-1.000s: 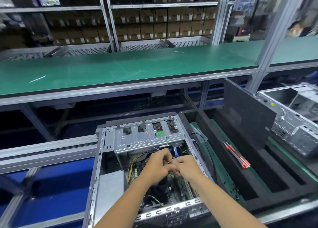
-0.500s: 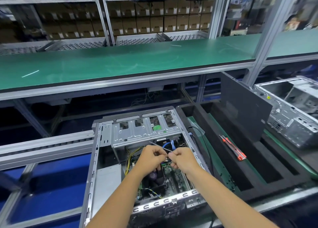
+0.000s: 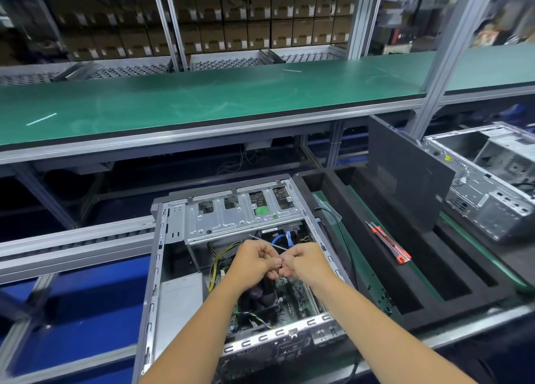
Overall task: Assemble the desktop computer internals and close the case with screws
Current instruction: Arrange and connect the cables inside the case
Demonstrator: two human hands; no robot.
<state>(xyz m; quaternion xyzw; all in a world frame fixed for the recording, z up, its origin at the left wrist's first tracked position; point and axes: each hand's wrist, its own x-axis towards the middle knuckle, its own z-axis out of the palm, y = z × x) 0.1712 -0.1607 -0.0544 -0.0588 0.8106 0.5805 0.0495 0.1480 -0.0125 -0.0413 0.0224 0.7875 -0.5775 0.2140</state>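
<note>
An open grey computer case (image 3: 156,268) lies on its side in front of me, its silver drive cage (image 3: 240,221) at the far end and the motherboard (image 3: 292,294) with yellow and blue cables inside. Above the motherboard my left hand (image 3: 256,260) and my right hand (image 3: 304,260) meet, fingers curled. Together they pinch a thin pale cable tie (image 3: 267,243) whose tail sticks up to the left. What the tie wraps is hidden by my fingers.
A black foam tray (image 3: 428,268) right of the case holds a red-handled cutter (image 3: 389,243) and the upright dark side panel (image 3: 405,169). Another open case (image 3: 486,181) stands far right. A green shelf (image 3: 202,100) runs above; roller rails (image 3: 72,239) lie left.
Both hands have stayed pinched together over the motherboard with small finger shifts. The tie's tail now shows above them. My view has tilted slightly.
</note>
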